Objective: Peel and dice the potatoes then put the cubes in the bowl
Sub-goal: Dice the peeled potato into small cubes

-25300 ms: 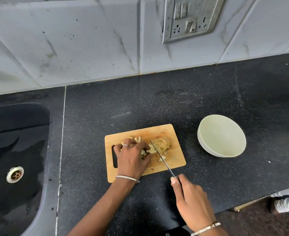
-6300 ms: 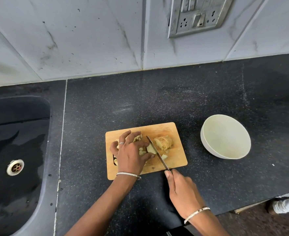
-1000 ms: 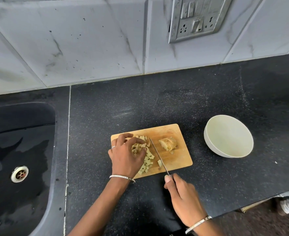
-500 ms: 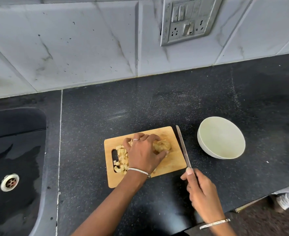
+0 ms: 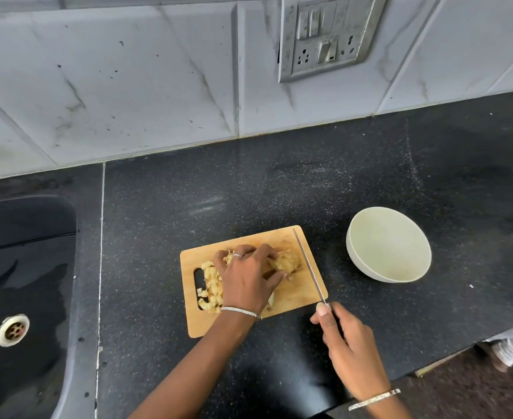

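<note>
From the head view, a wooden cutting board (image 5: 296, 294) lies on the dark speckled surface (image 5: 279, 189). The left grip (image 5: 246, 276) reaches over the middle of the board, and its curled fingers and thumb grasp the uncut potato piece (image 5: 286, 261) near the far right part of the board. A ring (image 5: 237, 254) shows on one finger, and a bracelet (image 5: 240, 310) circles the wrist.

A heap of pale potato cubes (image 5: 211, 282) lies on the left end of the board, beside and partly over its handle slot (image 5: 198, 275); part of the heap is hidden under the wrist.

The right grip (image 5: 349, 349) is clenched around the handle of a knife (image 5: 309, 267), with the forefinger laid along the top. The blade runs along the board's right edge, tip pointing away from the person, just to the right of the potato piece and apart from it. I cannot tell whether the edge touches the wood.

A pale bowl (image 5: 370, 272) stands on the surface to the right of the board, apart from it. A black sink (image 5: 22, 237) with a metal drain (image 5: 12, 330) sits at far left. A switch plate (image 5: 324, 37) hangs on the white tiled wall (image 5: 128, 86) behind.
</note>
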Action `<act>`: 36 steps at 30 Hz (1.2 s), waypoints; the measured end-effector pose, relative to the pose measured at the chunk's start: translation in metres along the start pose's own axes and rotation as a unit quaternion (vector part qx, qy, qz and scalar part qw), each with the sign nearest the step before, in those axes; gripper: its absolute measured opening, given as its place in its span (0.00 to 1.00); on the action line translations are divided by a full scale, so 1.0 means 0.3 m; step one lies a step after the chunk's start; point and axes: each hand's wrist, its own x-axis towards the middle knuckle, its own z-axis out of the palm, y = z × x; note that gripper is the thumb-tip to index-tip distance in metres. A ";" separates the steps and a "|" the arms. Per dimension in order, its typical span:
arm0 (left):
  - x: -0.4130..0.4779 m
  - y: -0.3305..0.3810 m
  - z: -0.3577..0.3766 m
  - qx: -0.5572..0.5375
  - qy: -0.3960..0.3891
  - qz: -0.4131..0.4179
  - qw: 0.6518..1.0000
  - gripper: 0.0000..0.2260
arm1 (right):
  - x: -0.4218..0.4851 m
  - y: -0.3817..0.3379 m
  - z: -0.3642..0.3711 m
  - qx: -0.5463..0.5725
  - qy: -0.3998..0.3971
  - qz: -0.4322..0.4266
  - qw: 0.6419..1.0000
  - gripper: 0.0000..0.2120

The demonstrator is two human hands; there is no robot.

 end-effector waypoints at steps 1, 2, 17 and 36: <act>-0.003 -0.004 -0.003 -0.004 0.002 0.001 1.000 0.16 | 0.000 -0.004 -0.002 -0.010 -0.004 -0.003 1.000 0.15; -0.007 -0.010 -0.006 -0.007 0.002 0.000 1.000 0.15 | 0.001 -0.007 -0.003 -0.017 -0.008 -0.005 1.000 0.14; -0.035 -0.053 -0.057 0.016 -0.021 -0.022 0.999 0.20 | -0.005 0.040 0.063 -0.107 -0.062 -0.023 0.992 0.29; -0.042 -0.061 -0.029 0.070 -0.022 -0.058 0.996 0.20 | 0.005 -0.004 0.087 -0.127 -0.073 -0.020 0.989 0.29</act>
